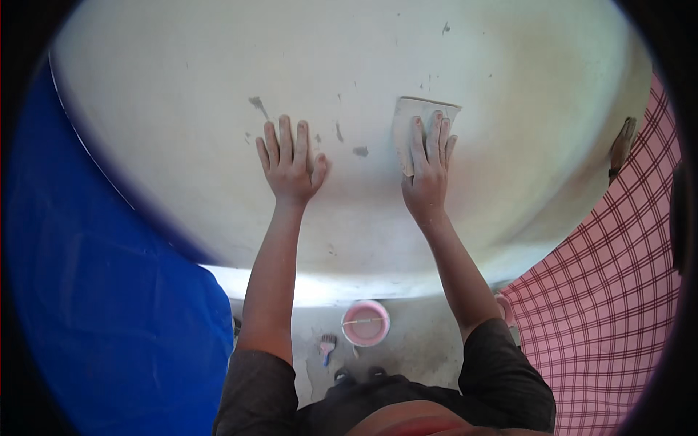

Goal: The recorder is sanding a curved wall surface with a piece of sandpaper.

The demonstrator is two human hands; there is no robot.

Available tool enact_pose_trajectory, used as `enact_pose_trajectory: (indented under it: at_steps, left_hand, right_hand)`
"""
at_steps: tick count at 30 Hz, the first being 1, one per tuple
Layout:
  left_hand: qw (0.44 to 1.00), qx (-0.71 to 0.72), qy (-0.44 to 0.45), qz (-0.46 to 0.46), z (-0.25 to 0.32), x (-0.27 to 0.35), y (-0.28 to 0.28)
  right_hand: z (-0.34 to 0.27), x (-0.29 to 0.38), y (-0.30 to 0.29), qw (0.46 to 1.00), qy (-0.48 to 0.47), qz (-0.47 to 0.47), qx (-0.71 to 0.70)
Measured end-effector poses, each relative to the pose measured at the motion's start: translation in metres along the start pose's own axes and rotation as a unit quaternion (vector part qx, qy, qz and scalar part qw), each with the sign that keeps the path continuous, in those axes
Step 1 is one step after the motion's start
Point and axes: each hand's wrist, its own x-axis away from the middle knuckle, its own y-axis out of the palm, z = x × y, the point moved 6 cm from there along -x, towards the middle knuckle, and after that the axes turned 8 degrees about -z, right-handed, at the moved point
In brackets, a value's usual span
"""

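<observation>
A broad, curved, pale-coated panel (360,218), apparently a vehicle's, spans the view before me, marked with scattered dark grey patches. My left hand (292,163) lies flat on it with spread fingers and nothing held. Under my right hand (431,169) is a sheet of abrasive paper (404,122), pressed against the panel. The fingers rest on top of the sheet and its far edge lifts a little; my right thumb is hidden. Both hands look dusty. Near the left fingertips is a grey smear (257,103).
Blue sheeting (109,316) hangs at left, pink checked cloth (594,305) at right. On the concrete floor (420,338) stand a pink bucket (366,342) of cloudy liquid and a paintbrush (327,346). What seems another person's hand (623,144) is at the panel's right edge.
</observation>
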Motion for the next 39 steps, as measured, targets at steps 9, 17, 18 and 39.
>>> enact_pose_trajectory:
  at_steps: [9, 17, 18, 39]
  left_hand:
    - [1.0, -0.003, 0.005, 0.003, -0.005, 0.003, 0.004]
    - [1.0, -0.002, 0.013, -0.006, -0.001, 0.009, 0.005]
    - [1.0, -0.002, 0.01, -0.006, 0.0, 0.007, 0.001]
    - [1.0, -0.012, -0.004, -0.005, -0.004, 0.046, 0.023]
  right_hand:
    - [0.003, 0.014, 0.004, 0.994, 0.009, -0.044, 0.1]
    - [0.014, 0.038, 0.015, 0.995, 0.001, -0.038, 0.088]
    - [0.011, 0.038, 0.011, 0.995, 0.003, -0.046, 0.086]
    - [-0.012, 0.022, 0.024, 0.998, 0.013, 0.019, 0.06]
